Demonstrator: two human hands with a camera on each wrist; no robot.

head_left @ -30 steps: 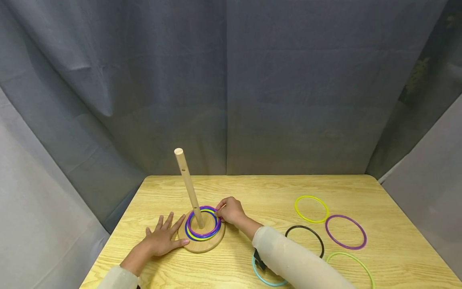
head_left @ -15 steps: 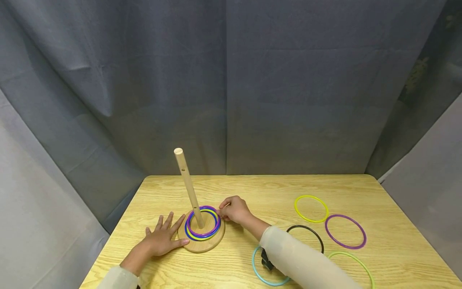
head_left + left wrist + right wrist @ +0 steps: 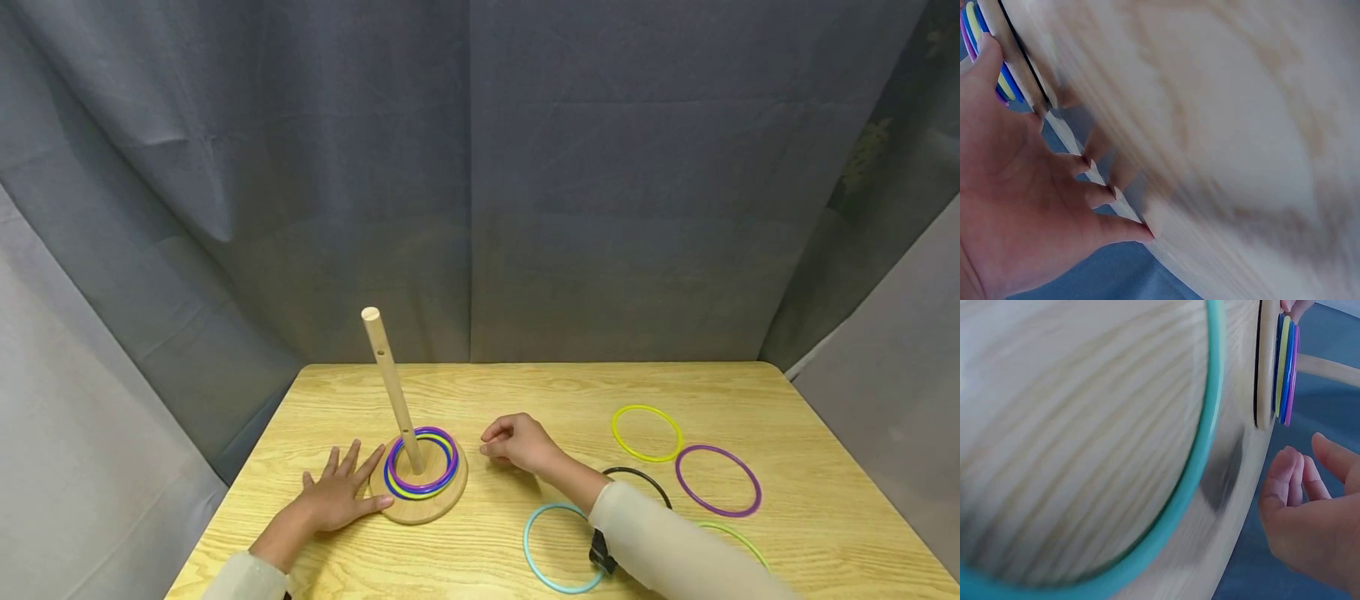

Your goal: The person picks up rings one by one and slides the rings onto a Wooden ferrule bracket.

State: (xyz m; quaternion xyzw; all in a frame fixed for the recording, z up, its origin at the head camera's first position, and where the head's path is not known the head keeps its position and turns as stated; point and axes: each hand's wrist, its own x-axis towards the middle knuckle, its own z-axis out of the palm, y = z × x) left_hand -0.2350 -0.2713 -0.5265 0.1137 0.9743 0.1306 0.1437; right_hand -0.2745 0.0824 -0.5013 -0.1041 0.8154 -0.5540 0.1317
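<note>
A wooden peg (image 3: 392, 387) rises from a round wooden base (image 3: 416, 513). Stacked around its foot lie several thin rings, with a purple ring (image 3: 457, 467) on top and blue and yellow ones below. My left hand (image 3: 339, 497) rests on the table with fingers spread, its thumb touching the base's left edge near the rings. In the left wrist view that thumb (image 3: 988, 59) lies alongside the stack. My right hand (image 3: 523, 443) is just right of the base, apart from it, fingers loosely bent and holding nothing. The right wrist view shows a gap between thumb and fingers.
To the right on the wooden table (image 3: 555, 392) lie a yellow ring (image 3: 617, 432), a purple ring (image 3: 757, 492), a black ring (image 3: 637, 473), a lime ring (image 3: 738, 536) partly under the right sleeve, and a light-blue ring (image 3: 527, 542). Grey curtains (image 3: 600, 183) hang behind.
My right hand has let go of the stacked rings' right edge and drawn away to the right. My left hand and the stack have stayed put.
</note>
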